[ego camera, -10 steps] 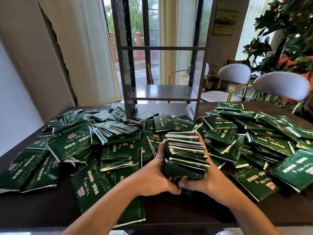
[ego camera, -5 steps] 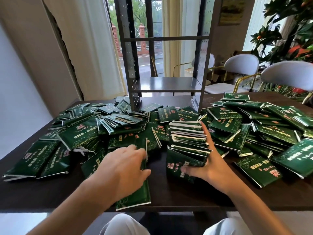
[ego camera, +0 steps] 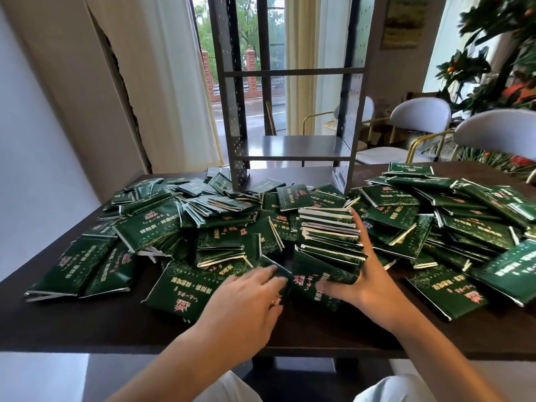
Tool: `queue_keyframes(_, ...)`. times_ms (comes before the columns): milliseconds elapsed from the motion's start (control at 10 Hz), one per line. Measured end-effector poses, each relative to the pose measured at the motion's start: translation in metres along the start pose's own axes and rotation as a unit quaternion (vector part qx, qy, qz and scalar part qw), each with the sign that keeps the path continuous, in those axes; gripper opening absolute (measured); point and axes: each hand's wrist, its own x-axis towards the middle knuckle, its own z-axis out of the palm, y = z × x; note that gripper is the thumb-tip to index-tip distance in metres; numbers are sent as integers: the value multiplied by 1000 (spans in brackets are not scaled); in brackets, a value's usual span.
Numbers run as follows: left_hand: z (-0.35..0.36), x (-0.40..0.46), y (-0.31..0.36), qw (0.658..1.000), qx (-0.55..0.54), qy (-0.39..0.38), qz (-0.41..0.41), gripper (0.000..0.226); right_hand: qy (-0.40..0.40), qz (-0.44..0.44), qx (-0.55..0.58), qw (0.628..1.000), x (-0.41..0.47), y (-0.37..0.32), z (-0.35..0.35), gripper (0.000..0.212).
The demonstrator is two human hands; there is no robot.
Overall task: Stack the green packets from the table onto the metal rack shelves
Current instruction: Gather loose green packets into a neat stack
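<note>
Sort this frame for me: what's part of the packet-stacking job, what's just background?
Job:
- gathered stack of packets, steadied by the right hand
- loose green packets across the table
- left hand, resting on a flat packet
- metal rack, shelves bare

Background:
- white chairs
- plant with orange fruit
- curtains
- framed picture

Packets (ego camera: pixel 324 242): dark green w/ gold scroll pattern, gold script, red-pink emblem, silver-white edges. Table (ego camera: pixel 87 329) under them: dark brown. Rack (ego camera: pixel 293 146) behind packets: grey metal, side panels w/ dot-hole pattern. Chairs (ego camera: pixel 420 114) right of rack: white seats, gold frames.
</note>
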Motion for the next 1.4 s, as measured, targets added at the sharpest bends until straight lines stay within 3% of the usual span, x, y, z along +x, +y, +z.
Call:
queue_keyframes(100,-1,2,-2,998,20,29,-51,59,11,3,-8,1000,0,3,0,128)
queue_keyframes(200,-3,7,-3,995,-38,32,-84,69,15,3,-12,1000,1,3,0,129)
queue_keyframes(300,-4,17,-8,974,-176,85,-115,89,17,5,-14,1000,0,3,-1,129)
queue_keyframes(400,-5,28,-13,933,-302,111,-160,81,27,11,2,1000,-1,0,-1,129)
queue_keyframes(500,-10,33,-14,870,-439,128,-184,61,45,23,11,999,-1,-2,-1,128)
queue_keyframes(600,-23,32,-10,798,-547,171,-188,34,68,26,-5,997,0,-5,-1,131)
queue_keyframes(700,-31,30,-8,719,-655,178,-150,28,90,23,-25,995,1,-8,-2,133)
queue_keyframes(800,-30,33,-5,710,-675,180,-87,27,98,14,-26,995,1,-6,-2,132)
queue_keyframes(900,-24,36,1,736,-646,199,-34,30,92,10,-9,996,1,-5,-1,131)
queue_keyframes(1000,-19,40,6,738,-648,187,2,32,90,3,12,996,1,-4,-1,131)
queue_keyframes(1200,-6,48,5,809,-565,161,34,36,52,-8,5,999,0,-3,-2,129)
queue_keyframes(1400,-11,55,-5,828,-547,121,28,46,47,3,13,999,-2,-5,-5,123)
